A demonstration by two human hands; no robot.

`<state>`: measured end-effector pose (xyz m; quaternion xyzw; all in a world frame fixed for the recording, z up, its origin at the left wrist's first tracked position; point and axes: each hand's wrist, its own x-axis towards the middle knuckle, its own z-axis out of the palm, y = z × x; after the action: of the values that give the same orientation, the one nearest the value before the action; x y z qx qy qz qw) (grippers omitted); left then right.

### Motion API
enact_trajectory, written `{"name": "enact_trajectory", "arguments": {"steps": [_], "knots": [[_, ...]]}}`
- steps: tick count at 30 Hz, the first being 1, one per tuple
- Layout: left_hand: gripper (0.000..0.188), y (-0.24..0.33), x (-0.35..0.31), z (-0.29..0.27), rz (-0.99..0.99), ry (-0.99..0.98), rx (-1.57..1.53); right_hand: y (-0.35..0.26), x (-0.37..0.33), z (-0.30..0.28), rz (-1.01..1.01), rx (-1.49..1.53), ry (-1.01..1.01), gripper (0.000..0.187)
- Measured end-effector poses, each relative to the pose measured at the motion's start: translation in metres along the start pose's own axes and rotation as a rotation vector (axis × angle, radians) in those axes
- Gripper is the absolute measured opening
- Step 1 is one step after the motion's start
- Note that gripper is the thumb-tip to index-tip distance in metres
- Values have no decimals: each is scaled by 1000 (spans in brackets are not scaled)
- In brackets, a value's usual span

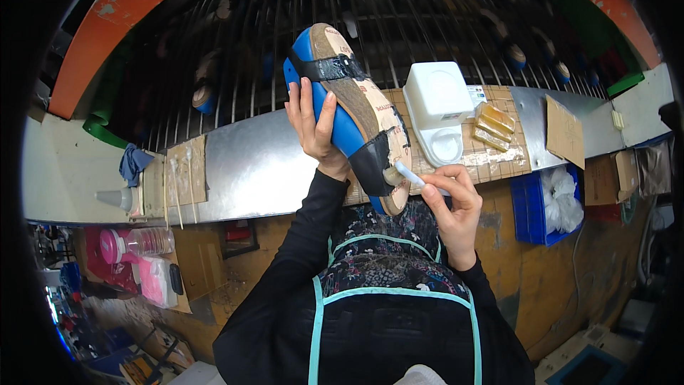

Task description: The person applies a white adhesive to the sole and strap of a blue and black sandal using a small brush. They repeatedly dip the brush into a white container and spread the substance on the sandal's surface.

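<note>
A blue shoe last [347, 125] with a sandal upper on it is tilted up in front of me, its sole side showing. Black straps [376, 164] wrap over the edges of the brown and cream insole [370, 93]. My left hand [317, 128] grips the last from its left side, thumb and fingers against the blue. Between the fingers of my right hand [456, 207] is a small brush [410, 175] with a pale handle. Its bristles touch the insole beside the lower black strap. A white plastic container [436, 93] with a round cup stands just right of the last.
Yellowish blocks [494, 127] lie beside the container on a cardboard-covered part of the metal bench [249, 150]. Beyond it, a rack of metal bars [263, 36] carries more lasts. Thin sticks [191, 178] lie at the left; a blue crate [531, 207] with white bags stands lower right.
</note>
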<state>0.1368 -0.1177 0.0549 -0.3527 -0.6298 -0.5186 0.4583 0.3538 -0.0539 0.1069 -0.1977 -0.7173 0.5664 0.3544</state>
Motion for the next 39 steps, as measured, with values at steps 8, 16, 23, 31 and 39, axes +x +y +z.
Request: {"name": "enact_trajectory", "arguments": {"steps": [8,16,23,31,39], "knots": [[41,-3,-6,-2,19,-27,16,1,18,8,-120,-138,75,15],[39,-6,-1,-4,28,-18,25,-1,37,9,-244,-359,113,17],[39,-10,5,-5,13,-51,11,2,37,4,-249,-261,8,15],[45,-6,11,-1,-55,-114,1,4,25,0,-185,-200,13,16],[51,-4,14,2,-89,-172,21,0,22,-11,-252,-213,-21,17]]}}
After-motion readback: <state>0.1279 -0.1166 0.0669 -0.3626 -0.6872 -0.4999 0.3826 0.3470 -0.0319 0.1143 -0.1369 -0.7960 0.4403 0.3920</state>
